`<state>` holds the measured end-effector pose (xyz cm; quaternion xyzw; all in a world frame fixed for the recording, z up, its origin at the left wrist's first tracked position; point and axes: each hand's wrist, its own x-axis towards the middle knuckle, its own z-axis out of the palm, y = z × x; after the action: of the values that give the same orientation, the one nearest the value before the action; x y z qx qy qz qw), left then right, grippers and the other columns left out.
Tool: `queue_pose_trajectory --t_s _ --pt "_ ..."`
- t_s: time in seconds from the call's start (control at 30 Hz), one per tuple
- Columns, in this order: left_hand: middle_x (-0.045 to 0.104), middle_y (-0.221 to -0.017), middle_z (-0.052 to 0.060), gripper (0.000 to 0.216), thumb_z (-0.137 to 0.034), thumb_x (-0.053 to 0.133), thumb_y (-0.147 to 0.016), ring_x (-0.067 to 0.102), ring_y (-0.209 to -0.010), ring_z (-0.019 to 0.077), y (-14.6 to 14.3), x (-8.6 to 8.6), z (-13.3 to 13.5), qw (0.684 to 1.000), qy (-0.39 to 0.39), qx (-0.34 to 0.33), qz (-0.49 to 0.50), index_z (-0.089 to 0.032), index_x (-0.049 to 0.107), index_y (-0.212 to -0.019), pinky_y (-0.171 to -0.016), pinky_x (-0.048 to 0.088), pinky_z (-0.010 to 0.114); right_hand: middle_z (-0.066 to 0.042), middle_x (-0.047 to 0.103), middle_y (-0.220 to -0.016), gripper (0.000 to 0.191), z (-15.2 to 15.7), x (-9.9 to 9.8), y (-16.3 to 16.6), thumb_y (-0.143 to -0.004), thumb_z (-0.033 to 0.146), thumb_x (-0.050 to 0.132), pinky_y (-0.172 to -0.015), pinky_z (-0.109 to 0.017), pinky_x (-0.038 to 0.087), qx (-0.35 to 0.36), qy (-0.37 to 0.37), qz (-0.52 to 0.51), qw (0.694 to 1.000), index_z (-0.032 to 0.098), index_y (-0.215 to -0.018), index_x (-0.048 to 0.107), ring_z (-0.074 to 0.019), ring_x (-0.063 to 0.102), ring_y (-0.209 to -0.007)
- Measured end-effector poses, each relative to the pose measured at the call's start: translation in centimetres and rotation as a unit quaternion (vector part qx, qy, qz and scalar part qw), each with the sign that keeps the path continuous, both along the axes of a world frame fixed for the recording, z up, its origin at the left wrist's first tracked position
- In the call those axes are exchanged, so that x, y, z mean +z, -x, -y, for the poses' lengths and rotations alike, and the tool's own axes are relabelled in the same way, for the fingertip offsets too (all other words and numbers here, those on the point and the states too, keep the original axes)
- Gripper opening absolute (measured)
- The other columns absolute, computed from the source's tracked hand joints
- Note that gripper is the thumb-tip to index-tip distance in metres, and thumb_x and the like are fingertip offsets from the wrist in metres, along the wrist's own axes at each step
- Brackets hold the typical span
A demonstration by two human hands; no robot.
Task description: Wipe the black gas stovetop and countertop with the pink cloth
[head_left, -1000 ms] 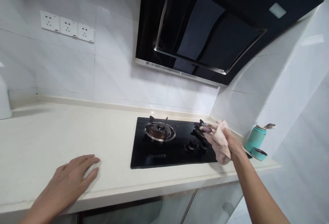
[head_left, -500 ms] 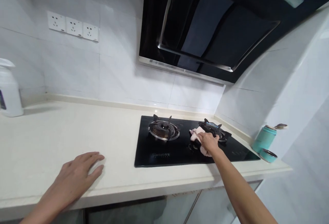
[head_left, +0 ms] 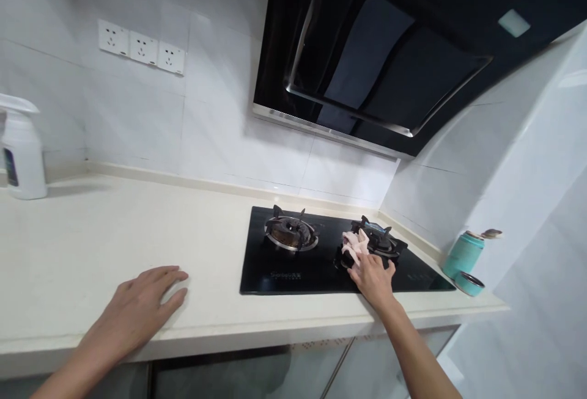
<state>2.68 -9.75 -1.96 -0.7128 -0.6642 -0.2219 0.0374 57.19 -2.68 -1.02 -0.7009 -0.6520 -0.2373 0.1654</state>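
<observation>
A crumpled pale pink cloth (head_left: 354, 245) lies on the black glass gas stove (head_left: 293, 278), in front of the right burner (head_left: 384, 241). My right hand (head_left: 373, 277) has its fingers closed on the cloth's near side, close to the stove's front edge; part of the cloth is hidden beneath the fingers. To the left of the stove, my left hand (head_left: 140, 307) rests palm down on the cream countertop (head_left: 197, 228) with its fingers stretched out and nothing held. The left burner (head_left: 291, 234) stands between the two hands, farther back.
At the far left stands a white spray bottle (head_left: 24, 154). A teal canister (head_left: 464, 253) with a spoon-like handle sticking out and a small teal bowl (head_left: 468, 284) sit right of the stove. Overhead hangs a black range hood (head_left: 367, 63). Wall sockets (head_left: 143, 47) line the tiles.
My right hand has drawn the cloth slightly toward the stove's front edge, and the cloth is bunched differently. My left hand stays on the counter. The view has shifted slightly.
</observation>
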Motion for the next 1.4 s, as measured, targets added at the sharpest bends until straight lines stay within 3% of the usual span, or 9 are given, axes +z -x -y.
queue_pose_trajectory --t_s 0.17,0.4,0.6,0.83,1.03,1.1,1.27,1.4 --pt "0.061 -0.148 0.013 0.059 -0.051 0.033 -0.094 0.05 -0.141 0.0329 -0.3 0.8 0.4 1.0 0.015 -0.002 0.004 -0.022 0.068 -0.134 -0.112 0.039 0.052 -0.014 0.055 -0.147 0.047 0.4 -0.3 1.2 -0.1 0.042 0.048 -0.088 -0.057 0.045 -0.077 0.04 -0.066 0.994 0.033 -0.147 0.051 -0.0368 0.06 -0.112" --pt "0.062 -0.147 0.013 0.055 -0.049 0.035 -0.096 0.051 -0.139 0.0327 -0.6 1.1 0.6 1.0 0.009 -0.013 0.001 -0.021 0.068 -0.131 -0.111 0.038 0.051 -0.012 0.059 -0.134 0.052 0.1 1.3 0.3 -0.09 0.021 0.054 -0.081 -0.033 0.045 -0.016 0.059 -0.083 0.995 0.026 -0.142 0.056 -0.0226 0.065 -0.098" --pt "0.06 -0.148 0.014 0.056 -0.047 0.034 -0.096 0.048 -0.142 0.0333 -0.7 0.8 0.6 1.0 0.012 -0.014 0.015 -0.02 0.068 -0.131 -0.112 0.037 0.053 -0.012 0.061 -0.128 0.054 2.4 0.8 -1.0 -0.088 0.02 0.049 -0.085 -0.031 0.047 0.035 0.046 -0.084 0.995 0.022 -0.142 0.053 -0.0234 0.065 -0.106" --pt "0.061 -0.148 0.013 0.057 -0.049 0.035 -0.095 0.049 -0.141 0.0337 -1.0 1.4 1.0 1.0 0.018 -0.016 0.019 -0.02 0.068 -0.13 -0.112 0.037 0.053 -0.013 0.062 -0.138 0.055 8.8 0.2 -3.6 -0.078 0.027 0.049 -0.101 -0.039 0.05 0.16 0.056 -0.165 0.972 0.022 -0.132 0.059 -0.0279 0.062 -0.124" --pt "0.058 -0.152 0.012 0.062 -0.05 0.031 -0.094 0.046 -0.144 0.0333 -1.0 1.1 1.0 1.0 0.023 -0.008 -0.008 -0.018 0.066 -0.135 -0.114 0.035 0.053 -0.007 0.072 -0.13 0.052 16.4 3.5 -8.1 -0.073 0.044 0.065 -0.095 -0.041 0.057 0.135 0.17 -0.341 0.914 0.03 -0.122 0.072 -0.0325 0.069 -0.115" --pt "0.059 -0.151 0.012 0.062 -0.05 0.032 -0.094 0.047 -0.143 0.0328 -0.9 0.9 0.7 1.0 0.018 -0.007 -0.008 -0.018 0.066 -0.134 -0.114 0.036 0.052 -0.009 0.073 -0.128 0.052 18.2 4.8 -9.8 -0.07 0.049 0.072 -0.092 -0.042 0.058 0.113 0.175 -0.38 0.901 0.032 -0.119 0.075 -0.0352 0.069 -0.114" --pt "0.06 -0.15 0.011 0.063 -0.055 0.031 -0.093 0.048 -0.143 0.0309 -0.3 0.2 0.0 1.0 0.015 -0.005 -0.012 -0.022 0.068 -0.132 -0.112 0.037 0.051 -0.009 0.076 -0.112 0.054 19.0 7.5 -12.2 -0.069 0.062 0.072 -0.067 -0.036 0.056 0.024 -0.001 -0.452 0.891 0.031 -0.114 0.072 -0.0323 0.07 -0.096" --pt "0.061 -0.149 0.008 0.067 -0.059 0.028 -0.092 0.048 -0.143 0.0296 0.2 -0.3 -0.5 1.0 0.011 -0.004 -0.021 -0.024 0.068 -0.132 -0.113 0.038 0.05 -0.009 0.074 -0.102 0.065 16.0 7.0 -13.4 -0.072 0.063 0.068 -0.06 -0.032 0.05 -0.022 -0.16 -0.461 0.872 0.022 -0.123 0.066 -0.0268 0.067 -0.084"
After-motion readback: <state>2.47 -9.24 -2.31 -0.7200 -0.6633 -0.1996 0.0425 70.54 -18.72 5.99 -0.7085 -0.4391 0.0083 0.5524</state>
